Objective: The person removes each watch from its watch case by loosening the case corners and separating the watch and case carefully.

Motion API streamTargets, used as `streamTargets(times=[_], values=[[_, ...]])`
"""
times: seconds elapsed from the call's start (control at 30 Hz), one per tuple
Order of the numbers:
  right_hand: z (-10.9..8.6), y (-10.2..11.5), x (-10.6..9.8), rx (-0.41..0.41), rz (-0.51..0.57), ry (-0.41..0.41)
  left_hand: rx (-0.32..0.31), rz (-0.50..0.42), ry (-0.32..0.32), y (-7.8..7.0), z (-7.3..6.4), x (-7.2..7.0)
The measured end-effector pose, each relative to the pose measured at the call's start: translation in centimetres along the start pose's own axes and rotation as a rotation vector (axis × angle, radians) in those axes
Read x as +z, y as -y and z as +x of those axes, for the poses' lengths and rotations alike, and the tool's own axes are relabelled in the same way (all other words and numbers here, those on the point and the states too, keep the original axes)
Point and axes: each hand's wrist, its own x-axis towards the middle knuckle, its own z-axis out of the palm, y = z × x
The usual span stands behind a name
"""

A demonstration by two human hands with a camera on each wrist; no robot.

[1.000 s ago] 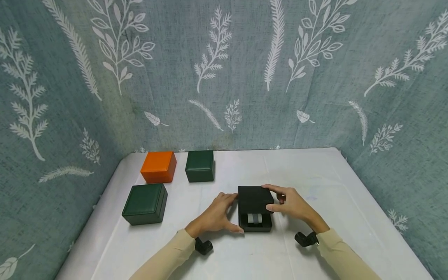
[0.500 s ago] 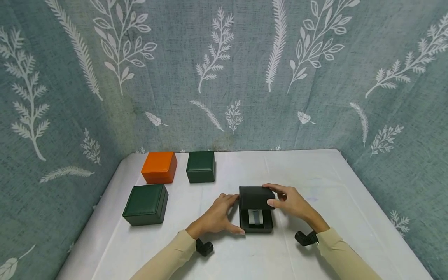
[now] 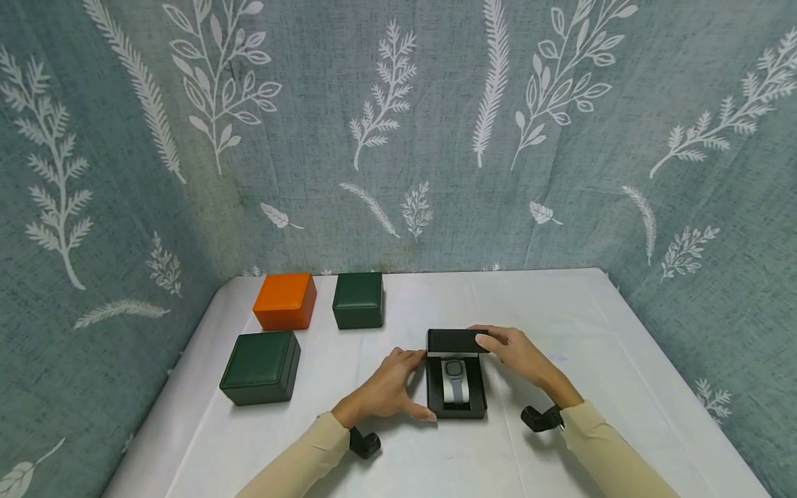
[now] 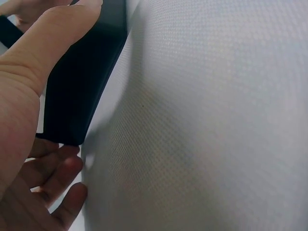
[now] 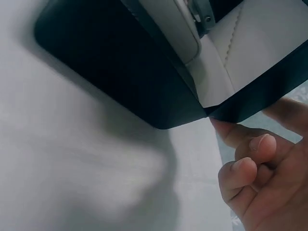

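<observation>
A dark watch box (image 3: 457,413) stands on the white table with its lid (image 3: 453,339) swung up at the back. Inside, a grey wristwatch (image 3: 456,382) is wrapped round a pale cushion. My left hand (image 3: 389,389) grips the box's left side, thumb near the front corner and fingers at the rear; the left wrist view shows the box wall (image 4: 77,96) between them. With thumb and fingers, my right hand (image 3: 521,358) holds the lid's right edge. In the right wrist view, the lid (image 5: 269,94) shows a pale lining, and part of the watch is cut off.
At the left stand an orange box (image 3: 284,301), a green box (image 3: 358,300) beside it, and a larger green box (image 3: 261,368) nearer me, all closed. Leaf-patterned cloth (image 3: 398,138) walls the back and sides of the white table (image 3: 560,311).
My right hand has swung the lid up and back, bringing the whole wristwatch into sight. My left hand has stayed at the box's left side.
</observation>
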Motion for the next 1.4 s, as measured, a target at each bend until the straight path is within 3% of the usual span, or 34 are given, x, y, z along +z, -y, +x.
streamTargets(times=[0.43,0.77,1.4], values=[[1.3,0.6,-0.2,0.152,0.066,-0.032,-0.01,0.002,0.011,0.0,-0.1,-0.1],[2.0,1.0,-0.1,0.215,0.108,-0.062,0.01,0.033,-0.002,0.1,-0.1,0.0],[1.8,1.3,-0.2,0.295,0.174,-0.016,-0.005,0.019,0.002,0.0,-0.3,0.1]])
